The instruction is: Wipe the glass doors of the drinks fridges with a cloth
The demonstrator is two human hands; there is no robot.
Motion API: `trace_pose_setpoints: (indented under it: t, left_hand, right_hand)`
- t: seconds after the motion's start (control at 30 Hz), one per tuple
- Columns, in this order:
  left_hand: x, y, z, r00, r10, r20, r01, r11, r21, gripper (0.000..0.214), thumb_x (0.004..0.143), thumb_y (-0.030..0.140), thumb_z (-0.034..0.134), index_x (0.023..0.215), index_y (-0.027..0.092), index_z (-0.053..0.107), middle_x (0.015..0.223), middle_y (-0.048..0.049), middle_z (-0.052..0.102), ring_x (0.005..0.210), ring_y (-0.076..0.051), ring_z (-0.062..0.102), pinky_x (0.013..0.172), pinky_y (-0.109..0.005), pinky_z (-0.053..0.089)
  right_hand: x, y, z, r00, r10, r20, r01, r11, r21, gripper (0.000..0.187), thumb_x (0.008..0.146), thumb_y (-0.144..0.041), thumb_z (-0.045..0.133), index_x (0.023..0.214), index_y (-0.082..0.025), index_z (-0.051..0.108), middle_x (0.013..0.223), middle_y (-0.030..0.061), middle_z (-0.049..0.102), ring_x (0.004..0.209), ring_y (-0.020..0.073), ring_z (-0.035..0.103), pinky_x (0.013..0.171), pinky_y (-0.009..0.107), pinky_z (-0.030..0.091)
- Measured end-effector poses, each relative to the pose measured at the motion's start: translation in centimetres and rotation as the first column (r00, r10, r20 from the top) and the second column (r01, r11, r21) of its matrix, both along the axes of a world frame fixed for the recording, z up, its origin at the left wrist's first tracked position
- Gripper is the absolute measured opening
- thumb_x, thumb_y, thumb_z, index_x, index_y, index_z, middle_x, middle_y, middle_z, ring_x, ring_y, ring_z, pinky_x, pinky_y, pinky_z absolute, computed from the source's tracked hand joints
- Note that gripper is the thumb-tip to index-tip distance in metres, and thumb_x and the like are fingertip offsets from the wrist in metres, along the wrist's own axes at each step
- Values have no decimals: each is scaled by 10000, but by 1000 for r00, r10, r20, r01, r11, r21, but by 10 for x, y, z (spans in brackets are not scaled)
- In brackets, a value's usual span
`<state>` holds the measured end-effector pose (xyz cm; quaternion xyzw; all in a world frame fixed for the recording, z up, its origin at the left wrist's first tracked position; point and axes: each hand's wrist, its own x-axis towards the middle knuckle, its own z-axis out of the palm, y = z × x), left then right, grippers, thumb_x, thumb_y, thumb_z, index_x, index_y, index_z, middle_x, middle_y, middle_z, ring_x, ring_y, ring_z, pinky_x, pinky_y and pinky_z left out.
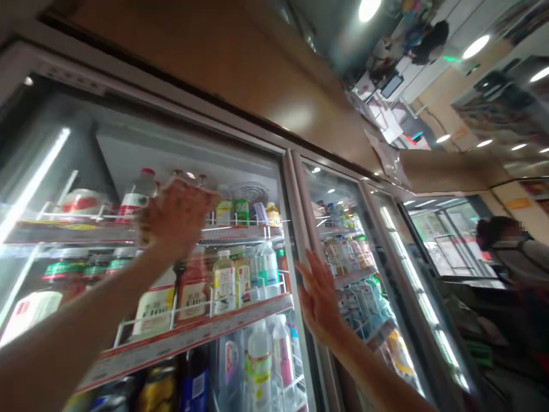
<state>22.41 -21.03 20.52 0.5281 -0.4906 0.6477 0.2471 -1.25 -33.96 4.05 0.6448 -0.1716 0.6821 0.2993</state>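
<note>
My left hand (178, 214) is raised in front of the upper shelf of a glass-door drinks fridge, blurred by motion. Bunched under its fingers is what looks like a pale, pinkish-tan cloth (146, 228), mostly hidden by the hand. The glass door (206, 151) lies before the bottles; whether the cloth touches it I cannot tell for sure. My right hand (318, 300) rests at the door's metal frame (295, 200), fingers spread and nothing in them.
Behind the glass, wire-railed shelves (257, 312) hold many bottles, among them a yellow-labelled bottle (223, 280). A second fridge door (338, 194) stands to the right. A person (510, 246) is at the far right, and a mirrored ceiling (412, 74) reflects the shop.
</note>
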Motion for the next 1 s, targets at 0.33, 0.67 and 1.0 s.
trace_pose_setpoints:
  t: [0.33,0.67,1.0]
  left_hand:
    - [-6,5,35,992,22,-122,-34,995,-96,524,951,403,196,1380,150,360,1482,-129,314,1380,-357,194,1009,-712,135]
    - [-16,-3,61,967,107,-230,-119,992,-39,577,923,448,173,1410,174,316,1527,-88,215,1409,-347,82,1051,-684,91]
    - [-135,-147,-16,989,62,135,-110,918,381,530,896,497,340,1388,302,345,1506,0,258,1424,-265,92,1102,-629,59]
  right_hand:
    - [11,-38,72,998,11,56,-7,998,-55,461,920,-246,324,1379,-214,349,1481,98,333,1395,237,238,1081,514,286]
    - [-15,-67,73,1000,6,25,-5,997,-71,468,920,-251,324,1387,-236,335,1490,80,322,1402,213,225,1097,477,263]
    - [-54,-78,44,998,38,46,-36,999,-41,481,915,-241,326,1396,-226,316,1499,83,303,1410,207,200,1115,466,226]
